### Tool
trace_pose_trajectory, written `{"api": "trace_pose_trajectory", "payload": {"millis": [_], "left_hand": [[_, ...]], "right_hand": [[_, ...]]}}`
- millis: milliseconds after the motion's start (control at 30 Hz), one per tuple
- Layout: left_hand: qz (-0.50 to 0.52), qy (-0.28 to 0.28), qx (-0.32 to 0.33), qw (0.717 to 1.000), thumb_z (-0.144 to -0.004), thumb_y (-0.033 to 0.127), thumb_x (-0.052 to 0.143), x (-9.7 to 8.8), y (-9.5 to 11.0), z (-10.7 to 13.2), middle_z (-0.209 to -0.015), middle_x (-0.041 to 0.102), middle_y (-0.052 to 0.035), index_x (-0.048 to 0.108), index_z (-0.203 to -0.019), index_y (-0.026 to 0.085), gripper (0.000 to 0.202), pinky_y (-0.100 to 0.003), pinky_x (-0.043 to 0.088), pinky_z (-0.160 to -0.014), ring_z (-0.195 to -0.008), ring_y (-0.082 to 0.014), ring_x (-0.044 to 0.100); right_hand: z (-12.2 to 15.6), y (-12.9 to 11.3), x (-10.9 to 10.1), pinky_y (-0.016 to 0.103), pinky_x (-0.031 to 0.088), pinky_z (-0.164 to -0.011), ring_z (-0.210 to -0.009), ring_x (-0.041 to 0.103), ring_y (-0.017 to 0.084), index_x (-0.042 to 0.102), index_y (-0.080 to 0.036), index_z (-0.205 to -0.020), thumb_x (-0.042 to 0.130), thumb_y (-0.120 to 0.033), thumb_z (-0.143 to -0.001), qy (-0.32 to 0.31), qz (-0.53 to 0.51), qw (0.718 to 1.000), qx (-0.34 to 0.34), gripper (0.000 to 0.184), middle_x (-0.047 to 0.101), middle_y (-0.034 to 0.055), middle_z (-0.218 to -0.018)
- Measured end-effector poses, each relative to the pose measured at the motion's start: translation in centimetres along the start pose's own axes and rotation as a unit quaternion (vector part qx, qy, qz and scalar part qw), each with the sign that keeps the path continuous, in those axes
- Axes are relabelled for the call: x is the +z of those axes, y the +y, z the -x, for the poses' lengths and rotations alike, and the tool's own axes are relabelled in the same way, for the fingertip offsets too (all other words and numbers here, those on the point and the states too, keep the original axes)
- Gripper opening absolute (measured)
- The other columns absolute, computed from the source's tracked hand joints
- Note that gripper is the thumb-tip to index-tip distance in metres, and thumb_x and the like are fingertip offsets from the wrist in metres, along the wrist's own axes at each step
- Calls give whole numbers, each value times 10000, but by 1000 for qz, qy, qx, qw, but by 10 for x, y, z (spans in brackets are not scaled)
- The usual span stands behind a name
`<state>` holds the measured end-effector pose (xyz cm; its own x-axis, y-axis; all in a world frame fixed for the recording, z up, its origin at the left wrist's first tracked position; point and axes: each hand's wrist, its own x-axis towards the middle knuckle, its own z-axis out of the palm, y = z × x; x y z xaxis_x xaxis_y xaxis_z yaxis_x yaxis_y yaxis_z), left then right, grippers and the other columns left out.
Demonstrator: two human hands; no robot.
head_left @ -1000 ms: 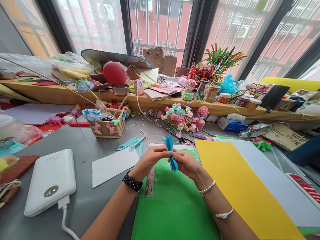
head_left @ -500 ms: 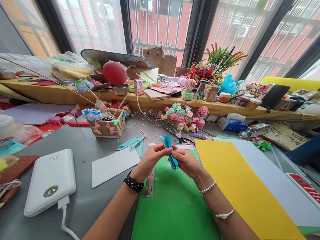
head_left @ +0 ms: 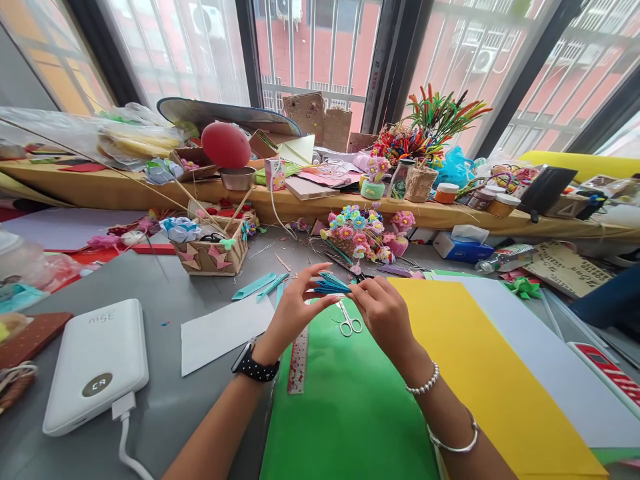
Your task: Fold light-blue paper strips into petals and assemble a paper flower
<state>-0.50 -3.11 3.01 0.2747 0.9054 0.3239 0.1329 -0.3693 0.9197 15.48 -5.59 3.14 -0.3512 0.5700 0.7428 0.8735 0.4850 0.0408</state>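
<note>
A bundle of folded blue paper (head_left: 330, 285) is up above the green mat (head_left: 350, 413), its pleats pointing left. My right hand (head_left: 385, 313) pinches its right end. Around the bundle's left end, my left hand (head_left: 295, 303) has thumb and fingers apart; whether they touch the paper is hard to tell. Small silver scissors (head_left: 350, 323) lie on the mat below the hands, their blades partly hidden. A patterned ruler (head_left: 298, 363) rests along the mat's left side. More folded blue strips (head_left: 254, 286) lie on the grey table beyond my left hand.
White paper (head_left: 225, 337) and a cabled power bank (head_left: 100, 367) lie to the left. Yellow sheets (head_left: 480, 360) cover the right side. A cardboard basket (head_left: 213, 257), fluffy flowers (head_left: 355, 227) and a tissue pack (head_left: 463, 247) stand before the crowded shelf (head_left: 310, 208).
The blue paper has turned from upright to nearly level and risen slightly. My left fingers have spread from their pinch, while my right hand keeps its end. The scissors now show beneath.
</note>
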Motion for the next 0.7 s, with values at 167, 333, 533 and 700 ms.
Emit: {"api": "trace_pose_trajectory", "payload": {"millis": [167, 333, 533, 700], "left_hand": [[-221, -31, 137, 965, -711, 215, 583, -9, 2, 1, -1040, 542, -45, 541, -1032, 224, 325, -310, 404, -851, -992, -168, 491], [-250, -23, 166, 953, -740, 193, 549, -7, 3, 2, -856, 622, -17, 585, -900, 195, 165, -246, 440, -733, -808, -130, 558], [-325, -26, 163, 931, -746, 215, 531, -9, 4, 3, -884, 624, -36, 591, -884, 187, 153, -279, 432, -738, -836, -161, 556], [-380, -131, 108, 909, -778, 294, 461, -14, 5, 6, -900, 623, -66, 559, -937, 166, 227, -304, 438, -714, -830, -192, 563]], "right_hand": [[-1, 1, -3, 296, 282, -618, -680, 455, 166, 610, -157, -811, 471, -143, -814, -11, 64, 996, -67, 140, 585, 31, -659], [-1, 0, -4, 300, 262, -636, -675, 442, 152, 597, -162, -826, 466, -164, -825, -13, 56, 996, -63, 131, 577, 19, -645], [1, -1, -1, 302, 251, -648, -681, 436, 151, 592, -164, -803, 472, -148, -820, -17, 58, 996, -71, 122, 571, 14, -634], [2, -5, 2, 306, 255, -684, -702, 440, 153, 589, -172, -773, 478, -125, -808, -42, 51, 993, -93, 126, 578, 14, -654]]}}
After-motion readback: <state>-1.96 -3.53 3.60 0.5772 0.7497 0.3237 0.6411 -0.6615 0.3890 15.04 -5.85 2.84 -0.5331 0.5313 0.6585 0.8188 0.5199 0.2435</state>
